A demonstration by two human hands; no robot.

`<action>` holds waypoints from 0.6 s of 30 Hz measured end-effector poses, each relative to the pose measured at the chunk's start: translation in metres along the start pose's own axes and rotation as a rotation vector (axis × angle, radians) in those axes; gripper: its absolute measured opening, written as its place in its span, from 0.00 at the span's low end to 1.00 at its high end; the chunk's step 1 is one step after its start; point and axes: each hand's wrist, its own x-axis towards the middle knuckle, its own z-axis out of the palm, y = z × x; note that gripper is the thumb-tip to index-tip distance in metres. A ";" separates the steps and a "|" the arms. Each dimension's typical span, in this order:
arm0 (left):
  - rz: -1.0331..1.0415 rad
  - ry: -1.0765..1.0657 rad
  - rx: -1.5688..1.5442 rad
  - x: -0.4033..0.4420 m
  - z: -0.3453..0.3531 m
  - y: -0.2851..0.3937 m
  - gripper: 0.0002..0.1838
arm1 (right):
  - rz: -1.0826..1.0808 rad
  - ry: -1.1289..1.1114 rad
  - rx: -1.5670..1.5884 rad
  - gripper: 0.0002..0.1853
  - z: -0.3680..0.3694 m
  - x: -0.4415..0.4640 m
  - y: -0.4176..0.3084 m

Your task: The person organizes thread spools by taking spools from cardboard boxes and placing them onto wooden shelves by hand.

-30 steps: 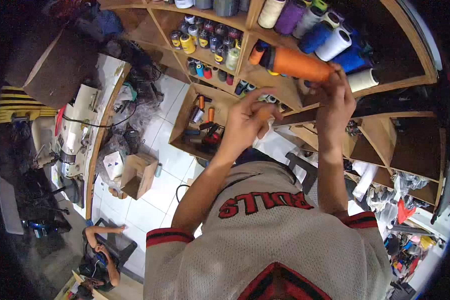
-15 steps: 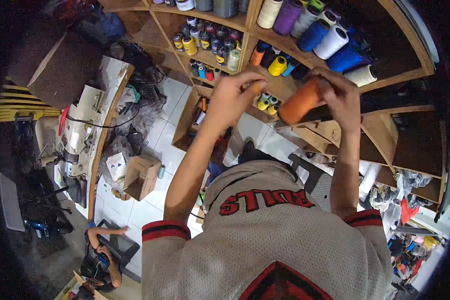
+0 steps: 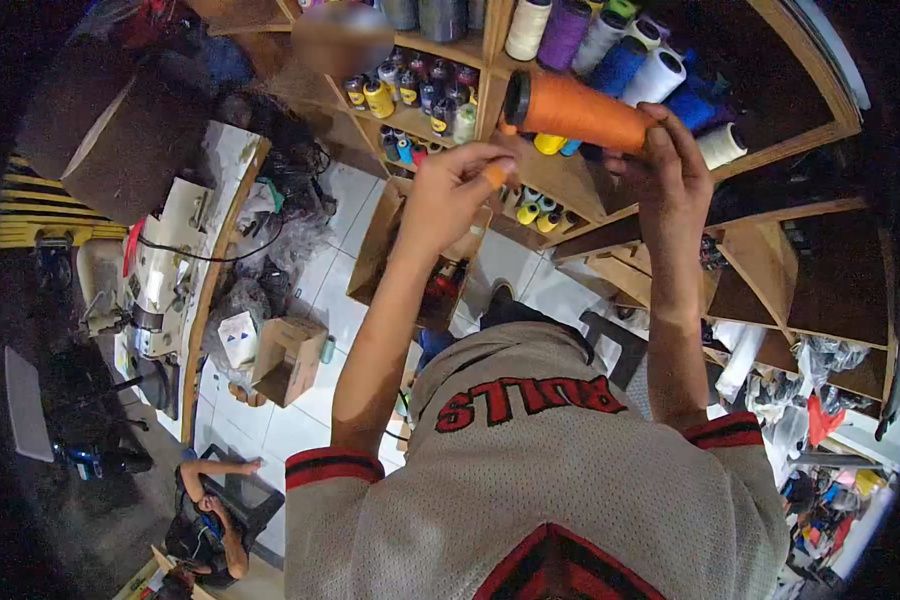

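Observation:
My right hand grips the narrow end of a large orange thread cone. The cone lies nearly sideways in front of the shelf, its dark base pointing left. My left hand is raised to the left of the cone, apart from it, with thumb and fingers closed around a small orange thing. What this small thing is cannot be made out. Behind the cone, yellow and blue spools show partly on the shelf.
A wooden shelf holds many thread cones. An open cardboard box stands on the tiled floor. At the left is a sewing machine on a table. Another person sits at the lower left.
The orange cone was tilted down and left half a second ago; its base has swung up toward the shelf. My left hand has shifted slightly left and down, still pinched.

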 end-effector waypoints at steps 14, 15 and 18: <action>0.512 0.204 0.189 0.001 0.006 0.051 0.51 | -0.060 -0.049 0.022 0.17 0.004 -0.002 0.001; 0.604 0.217 0.391 0.001 0.006 0.057 0.51 | -0.083 -0.064 0.019 0.17 0.006 -0.002 0.000; 0.771 0.222 0.899 0.003 0.011 0.080 0.48 | -0.129 -0.082 0.004 0.17 0.008 -0.003 -0.001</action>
